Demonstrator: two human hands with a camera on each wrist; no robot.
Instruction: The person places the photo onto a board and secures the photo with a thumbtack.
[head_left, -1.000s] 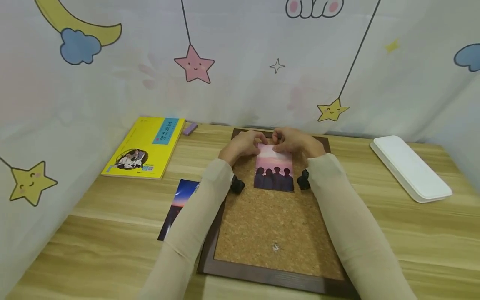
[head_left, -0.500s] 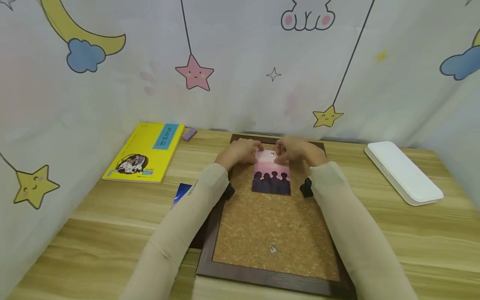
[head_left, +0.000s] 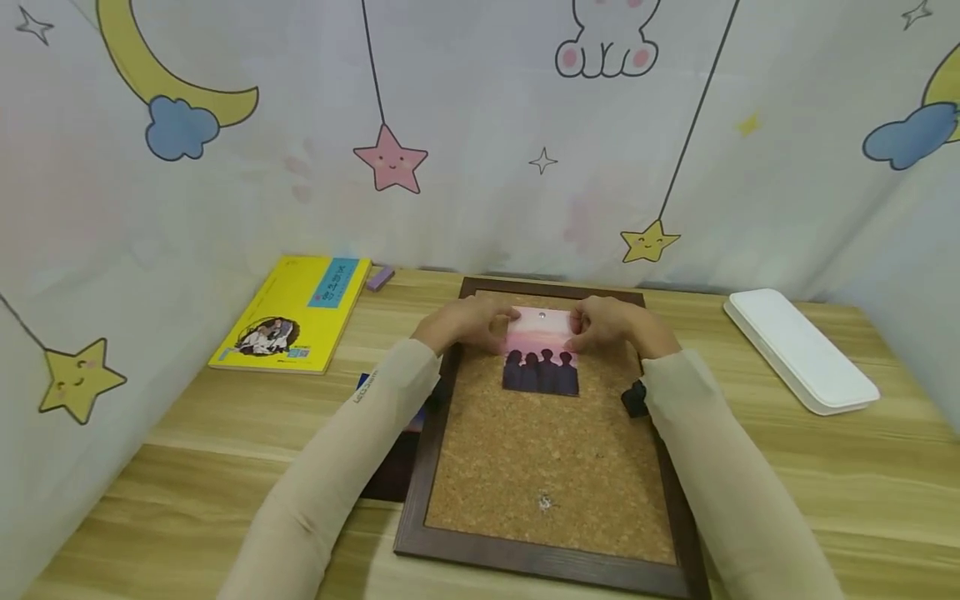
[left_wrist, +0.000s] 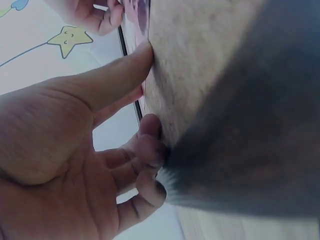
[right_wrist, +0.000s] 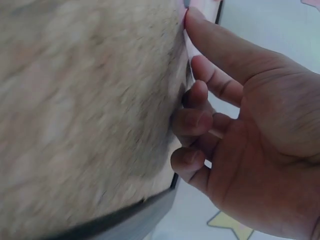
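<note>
- White cloth backdrop printed with stars and moons [head_left: 480, 100] stands behind a light wood-grain table [head_left: 187, 483].
- Work surface: upright rectangular cork board with dark brown frame [head_left: 555, 458], lying flat on the table; its near right corner falls at the bottom of the view.
- Pink-to-purple sunset photo with 4 dark silhouetted figures [head_left: 540, 371] lies on the cork, close to the board's far edge, about midway between left and right edges.
- 1 small round silver tack [head_left: 542, 316] shows at the photo's top.
- Left hand [head_left: 468, 322]: thumb and forefinger touch the photo's left edge, tips apart, other fingers loosely bent. Not clenched.
- Right hand [head_left: 611, 323]: mirrors it on the photo's right edge, thumb and forefinger spaced, no grasp shown.
- Judged step: pinning seems done at the top; squaring or smoothing the photo looks to be in hand.
- Next move probably calls for light, even pressure outward, then lifting away without snagging a corner. Risk: 1 tack may let the photo swivel.
- Room: broad cork from the photo's lower edge to the near edge, broken by a small whitish thing [head_left: 545, 502], too small to identify.
- Tighter at the far edge, where frame nearly meets cloth.
- Dark photo with a blue patch [head_left: 390, 475] sits by the board's left edge, partly under the sleeve.
</note>
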